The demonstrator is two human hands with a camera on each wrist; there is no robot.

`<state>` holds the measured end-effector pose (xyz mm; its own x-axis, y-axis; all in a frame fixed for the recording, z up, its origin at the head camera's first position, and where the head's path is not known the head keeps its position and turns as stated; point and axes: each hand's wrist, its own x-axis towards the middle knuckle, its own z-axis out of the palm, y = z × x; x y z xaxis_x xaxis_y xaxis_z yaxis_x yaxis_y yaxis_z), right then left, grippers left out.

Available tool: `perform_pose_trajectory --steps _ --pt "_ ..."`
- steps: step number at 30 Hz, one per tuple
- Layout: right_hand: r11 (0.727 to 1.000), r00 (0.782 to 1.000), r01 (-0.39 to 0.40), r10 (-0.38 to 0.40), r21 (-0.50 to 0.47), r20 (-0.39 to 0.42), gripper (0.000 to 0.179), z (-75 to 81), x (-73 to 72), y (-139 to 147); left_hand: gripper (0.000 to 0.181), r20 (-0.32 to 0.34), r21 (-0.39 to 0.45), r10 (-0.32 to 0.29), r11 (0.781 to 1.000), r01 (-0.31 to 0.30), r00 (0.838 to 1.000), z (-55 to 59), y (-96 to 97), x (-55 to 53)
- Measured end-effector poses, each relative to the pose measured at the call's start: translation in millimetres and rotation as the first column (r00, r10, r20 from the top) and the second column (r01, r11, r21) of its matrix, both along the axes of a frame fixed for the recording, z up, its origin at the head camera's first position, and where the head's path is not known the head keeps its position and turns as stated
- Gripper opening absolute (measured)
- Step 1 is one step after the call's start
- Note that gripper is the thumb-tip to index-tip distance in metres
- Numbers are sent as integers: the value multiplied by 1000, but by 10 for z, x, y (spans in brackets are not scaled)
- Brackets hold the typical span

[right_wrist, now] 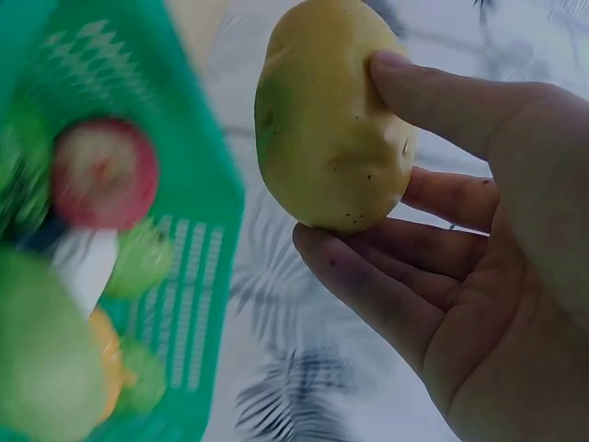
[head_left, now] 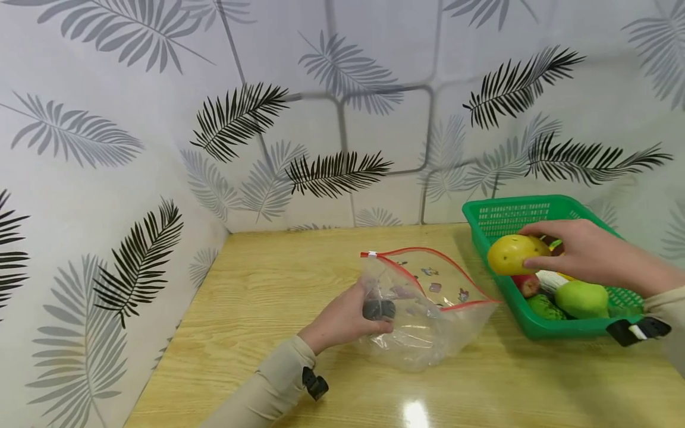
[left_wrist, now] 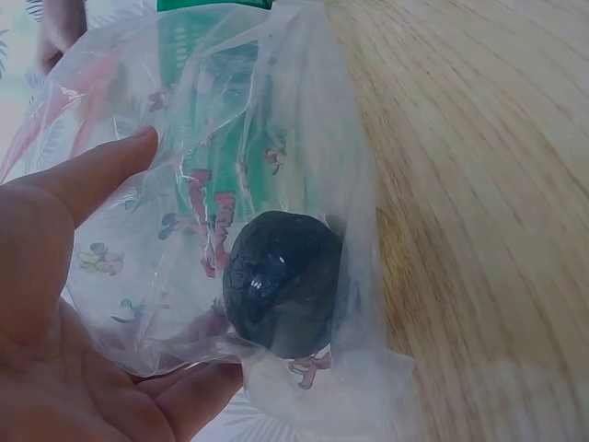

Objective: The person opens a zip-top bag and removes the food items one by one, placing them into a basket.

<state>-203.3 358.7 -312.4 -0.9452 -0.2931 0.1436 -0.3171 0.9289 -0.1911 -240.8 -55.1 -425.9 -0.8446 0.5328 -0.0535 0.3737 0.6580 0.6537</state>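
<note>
My right hand (head_left: 580, 249) holds a yellow potato (head_left: 515, 254) above the near-left part of the green basket (head_left: 540, 329). In the right wrist view, thumb and fingertips pinch the potato (right_wrist: 333, 120), which has small dark eyes and a greenish patch. My left hand (head_left: 348, 315) grips the left side of a clear plastic zip bag (head_left: 417, 348) on the table. The bag's red-edged mouth gapes, with a white slider at its left end. Inside the bag, close to the left fingers, is a dark, round, shiny thing (left_wrist: 283, 284); its kind is unclear.
The basket stands right of the bag, with a light green fruit (head_left: 580, 299), a red fruit (head_left: 527, 285) and other produce inside. A wall with leaf-patterned covering (head_left: 385, 202) runs behind the wooden table (head_left: 257, 279).
</note>
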Motion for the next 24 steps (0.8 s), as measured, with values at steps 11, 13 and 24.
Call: perform_pose_trajectory --steps 11,13,24 --pt "976 983 162 -173 145 64 68 -363 -16 793 79 -6 10 2 1000 -2 1000 -4 -20 2" --pt "972 981 177 -187 153 53 68 -386 -10 857 82 -9 11 0 1000 0 1000 -13 -21 -2" --pt "949 971 217 -235 229 54 54 -445 -10 1025 82 -5 11 -5 1000 5 1000 -17 -10 -1"
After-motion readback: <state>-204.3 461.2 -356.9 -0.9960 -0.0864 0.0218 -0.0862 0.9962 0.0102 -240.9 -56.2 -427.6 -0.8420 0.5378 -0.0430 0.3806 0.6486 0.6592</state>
